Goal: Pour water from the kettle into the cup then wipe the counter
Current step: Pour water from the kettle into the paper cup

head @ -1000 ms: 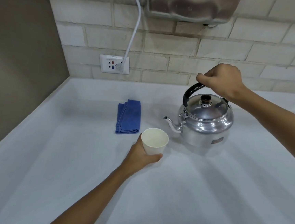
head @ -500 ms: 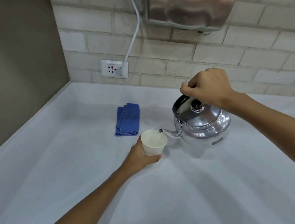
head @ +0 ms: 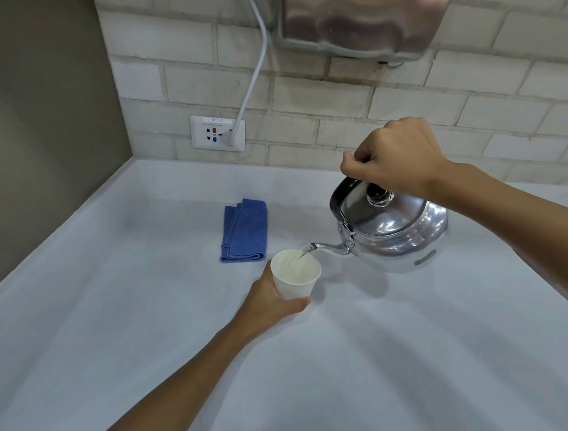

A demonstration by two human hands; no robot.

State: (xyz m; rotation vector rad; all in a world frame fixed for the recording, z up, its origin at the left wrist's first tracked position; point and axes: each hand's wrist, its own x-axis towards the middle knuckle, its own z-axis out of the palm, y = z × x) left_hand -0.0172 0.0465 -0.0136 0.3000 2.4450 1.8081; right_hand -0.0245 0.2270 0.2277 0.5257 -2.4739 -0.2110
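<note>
A shiny metal kettle [head: 398, 232] hangs tilted to the left above the white counter [head: 364, 377], its spout over a white paper cup [head: 296, 278]. A thin stream of water runs from the spout into the cup. My right hand [head: 397, 156] grips the kettle's black handle from above. My left hand [head: 268, 300] wraps around the cup from the near left side, holding it on the counter. A folded blue cloth [head: 245, 231] lies on the counter just left of and behind the cup.
A brick-tiled wall runs along the back with a wall socket [head: 217, 133] and a white cable [head: 253, 75] plugged into it. A metal appliance [head: 358, 15] is mounted on the wall above. A grey-brown side wall [head: 36, 125] closes the left.
My right hand has lifted the kettle off the counter and tipped it left toward the cup. Water now flows from the spout. My left hand has kept hold of the cup.
</note>
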